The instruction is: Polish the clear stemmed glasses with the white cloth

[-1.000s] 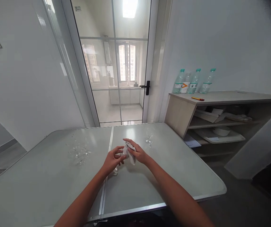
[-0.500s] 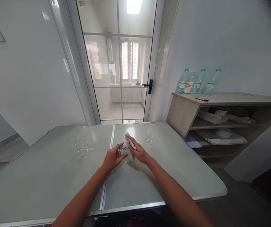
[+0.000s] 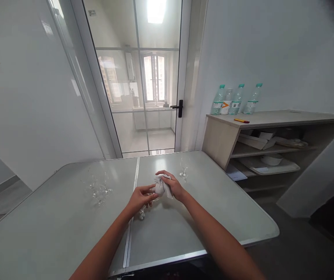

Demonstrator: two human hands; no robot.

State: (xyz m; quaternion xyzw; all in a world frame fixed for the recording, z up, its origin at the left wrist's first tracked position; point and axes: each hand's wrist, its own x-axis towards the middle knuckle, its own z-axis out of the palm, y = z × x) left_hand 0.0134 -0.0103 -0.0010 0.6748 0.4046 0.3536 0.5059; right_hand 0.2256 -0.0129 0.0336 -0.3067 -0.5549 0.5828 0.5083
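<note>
Near the middle of the frame, both hands meet just above the table [image 3: 202, 217], a smooth, pale grey folding top with rounded corners and a metal seam [image 3: 129, 233] running down its centre. The left hand [image 3: 139, 198] has its fingers curled round a small clear stemmed glass [image 3: 141, 212]. Only the round foot and a bit of the stem show below the palm, hanging just over the seam. The right hand [image 3: 175, 188] is closed on a crumpled white cloth [image 3: 161, 186], soft and bunched, pressed against the upper part of the glass so that the bowl is hidden.

Left of centre, a cluster of clear stemmed glasses [image 3: 98, 188] stands on the tabletop, thin and hard to separate. One more clear stemmed glass [image 3: 183, 171] stands upright just beyond the right hand.

At the right of the frame is a pale wood-grain shelf unit [image 3: 221, 142], with four clear plastic water bottles [image 3: 237, 100] with green caps on top and a slim red-and-yellow pen [image 3: 242, 121] lying near them. At upper centre is a white-framed glass door [image 3: 143, 85] with a black lever handle [image 3: 179, 108].
</note>
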